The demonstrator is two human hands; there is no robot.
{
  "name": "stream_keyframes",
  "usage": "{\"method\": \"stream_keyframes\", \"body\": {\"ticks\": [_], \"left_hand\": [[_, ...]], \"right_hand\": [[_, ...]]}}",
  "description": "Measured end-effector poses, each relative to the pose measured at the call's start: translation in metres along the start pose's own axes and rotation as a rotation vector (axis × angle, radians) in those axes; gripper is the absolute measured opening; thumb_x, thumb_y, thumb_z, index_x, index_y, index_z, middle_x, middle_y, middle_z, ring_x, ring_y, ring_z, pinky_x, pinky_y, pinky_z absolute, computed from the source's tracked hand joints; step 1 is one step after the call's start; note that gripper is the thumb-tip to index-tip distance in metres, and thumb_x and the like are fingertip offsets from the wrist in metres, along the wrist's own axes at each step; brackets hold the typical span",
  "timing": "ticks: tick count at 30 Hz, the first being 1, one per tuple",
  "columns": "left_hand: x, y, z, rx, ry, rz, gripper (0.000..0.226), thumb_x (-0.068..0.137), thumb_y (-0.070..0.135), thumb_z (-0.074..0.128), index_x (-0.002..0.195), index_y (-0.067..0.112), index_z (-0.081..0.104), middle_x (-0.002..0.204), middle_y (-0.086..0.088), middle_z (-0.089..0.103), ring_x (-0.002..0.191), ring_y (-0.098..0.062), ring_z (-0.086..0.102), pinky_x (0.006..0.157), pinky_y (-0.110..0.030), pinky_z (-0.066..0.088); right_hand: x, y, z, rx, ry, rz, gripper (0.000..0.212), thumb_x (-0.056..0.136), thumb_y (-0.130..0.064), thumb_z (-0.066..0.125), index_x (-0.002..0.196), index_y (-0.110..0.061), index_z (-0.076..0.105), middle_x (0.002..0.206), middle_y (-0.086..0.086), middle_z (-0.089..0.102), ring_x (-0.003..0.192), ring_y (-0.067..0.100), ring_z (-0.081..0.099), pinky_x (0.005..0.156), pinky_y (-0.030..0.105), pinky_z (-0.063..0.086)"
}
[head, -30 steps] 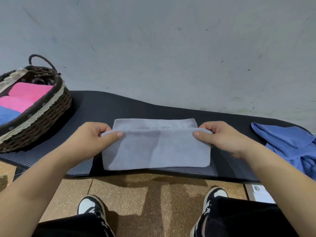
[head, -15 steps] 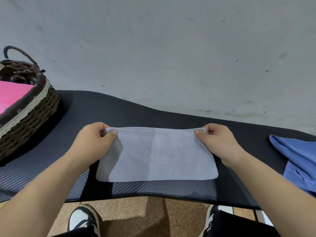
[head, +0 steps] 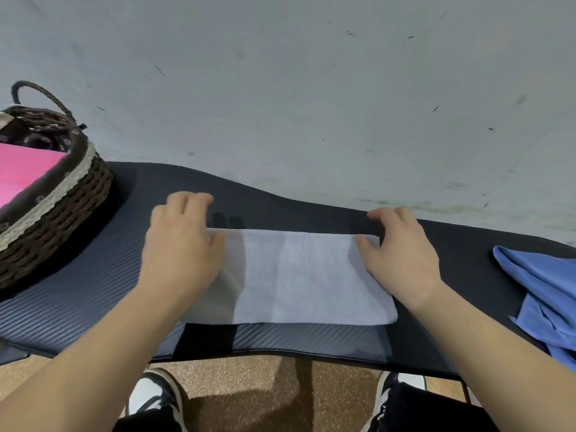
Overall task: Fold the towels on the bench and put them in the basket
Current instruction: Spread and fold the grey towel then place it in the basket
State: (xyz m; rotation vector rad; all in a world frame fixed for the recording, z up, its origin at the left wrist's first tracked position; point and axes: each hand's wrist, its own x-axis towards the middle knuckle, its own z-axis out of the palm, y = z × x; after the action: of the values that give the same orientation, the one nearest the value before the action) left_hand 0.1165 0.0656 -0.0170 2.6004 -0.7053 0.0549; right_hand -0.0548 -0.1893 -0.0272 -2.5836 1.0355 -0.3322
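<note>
A pale grey towel (head: 299, 275) lies folded in a flat rectangle on the black bench (head: 93, 291) in front of me. My left hand (head: 180, 241) rests on the towel's left end, its fingers reaching past the far edge and its thumb on the cloth. My right hand (head: 402, 254) rests on the right end in the same way, fingers loosely spread. Neither hand grips the cloth. At the far left stands the brown wicker basket (head: 71, 194) with a pink towel (head: 25, 169) inside. A blue towel (head: 542, 291) lies crumpled at the bench's right end.
A grey wall rises right behind the bench. Below the front edge are a brown floor and my two shoes. Bare bench surface lies between the grey towel and the basket, and between it and the blue towel.
The upper layer was carried to the towel's far edge and laid down. Both hands let go of the corners they pinched and now lie on the towel's ends.
</note>
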Motion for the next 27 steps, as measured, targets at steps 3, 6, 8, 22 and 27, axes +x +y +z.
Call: {"method": "stream_keyframes", "body": {"ticks": [3,6,8,22,27], "left_hand": [[-0.017,0.025,0.005,0.000,-0.198,0.253,0.068,0.093,0.054,0.058,0.151,0.020,0.047,0.160,-0.006,0.042,0.147,-0.031,0.034,0.120,-0.039,0.027],[-0.027,0.023,0.019,0.167,-0.551,0.230,0.092,0.088,0.084,0.019,0.164,0.036,0.000,0.174,-0.001,-0.009,0.158,-0.029,-0.017,0.128,-0.049,-0.007],[-0.026,0.013,0.024,0.226,-0.631,0.203,0.089,0.089,0.085,0.016,0.161,0.043,-0.014,0.170,0.005,-0.025,0.154,-0.027,-0.031,0.126,-0.052,-0.016],[0.006,-0.006,-0.022,-0.024,-0.620,-0.259,0.046,0.068,0.056,0.088,0.092,0.023,0.067,0.091,0.002,0.069,0.084,-0.017,0.065,0.068,-0.034,0.054],[0.008,-0.014,-0.043,-0.321,-0.634,-0.325,0.016,0.080,0.022,0.083,0.089,0.013,0.072,0.093,-0.011,0.074,0.089,-0.028,0.070,0.070,-0.037,0.052]], "right_hand": [[-0.014,-0.017,0.000,0.065,-0.066,-0.284,0.050,0.096,-0.045,0.060,0.140,-0.020,0.061,0.148,0.003,0.053,0.137,0.026,0.049,0.108,0.035,0.042],[-0.030,-0.029,0.011,-0.036,-0.458,-0.346,0.081,0.093,-0.079,0.027,0.162,-0.038,0.024,0.174,0.000,0.004,0.160,0.021,-0.005,0.129,0.045,0.002],[-0.032,-0.025,0.015,-0.176,-0.634,-0.337,0.085,0.091,-0.083,0.020,0.163,-0.044,-0.006,0.169,-0.006,-0.027,0.152,0.016,-0.035,0.125,0.046,-0.018],[-0.032,-0.013,0.000,-0.110,-0.743,-0.403,0.122,0.070,-0.088,0.063,0.161,-0.050,-0.008,0.169,-0.016,-0.022,0.151,0.008,-0.035,0.124,0.044,-0.019],[-0.036,-0.017,-0.001,-0.108,-0.741,-0.359,0.097,0.086,-0.086,0.042,0.160,-0.050,-0.010,0.168,-0.014,-0.028,0.146,0.005,-0.042,0.123,0.041,-0.024]]}}
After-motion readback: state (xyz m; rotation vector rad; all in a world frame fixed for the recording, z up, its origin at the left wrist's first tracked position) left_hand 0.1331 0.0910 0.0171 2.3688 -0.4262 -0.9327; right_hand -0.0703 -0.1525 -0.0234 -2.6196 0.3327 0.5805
